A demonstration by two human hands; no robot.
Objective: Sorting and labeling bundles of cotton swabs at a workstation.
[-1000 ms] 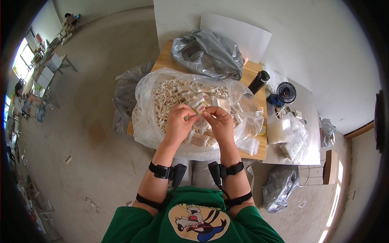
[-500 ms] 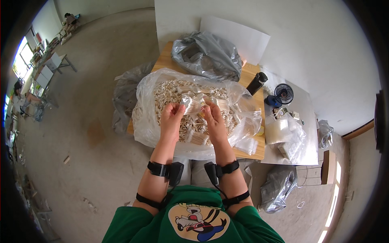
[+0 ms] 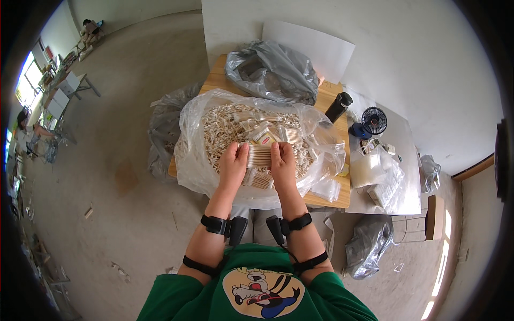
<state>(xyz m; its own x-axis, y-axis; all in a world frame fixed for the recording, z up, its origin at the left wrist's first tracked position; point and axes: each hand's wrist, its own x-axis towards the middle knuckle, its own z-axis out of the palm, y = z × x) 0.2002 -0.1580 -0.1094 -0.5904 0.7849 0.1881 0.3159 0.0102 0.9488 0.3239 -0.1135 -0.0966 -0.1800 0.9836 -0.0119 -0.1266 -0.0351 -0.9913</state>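
Observation:
A large clear plastic bag (image 3: 194, 172), spread open, holds a heap of loose cotton swabs (image 3: 220, 126) with pale sticks. Over its near part, my left hand (image 3: 233, 166) and my right hand (image 3: 284, 162) grip the two ends of a bundle of cotton swabs (image 3: 259, 157), which lie side by side across the gap between my thumbs. Both hands are closed, thumbs uppermost, the other fingers mostly hidden underneath. Just beyond the bundle rests a small packet (image 3: 264, 136) with a yellow, white and red label. More neat bundles lie on the heap around it.
The bag sits on a wooden table (image 3: 338, 199). Behind it is a grey plastic bag (image 3: 292, 67). At right stand a black bottle (image 3: 339, 107), a small fan (image 3: 373, 122) and clear plastic packaging (image 3: 369, 170). Another grey bag (image 3: 369, 246) lies on the floor.
The labelled packet that was between my fingers now lies on the heap. My hands have come slightly nearer to me and now hold a bundle of cotton swabs.

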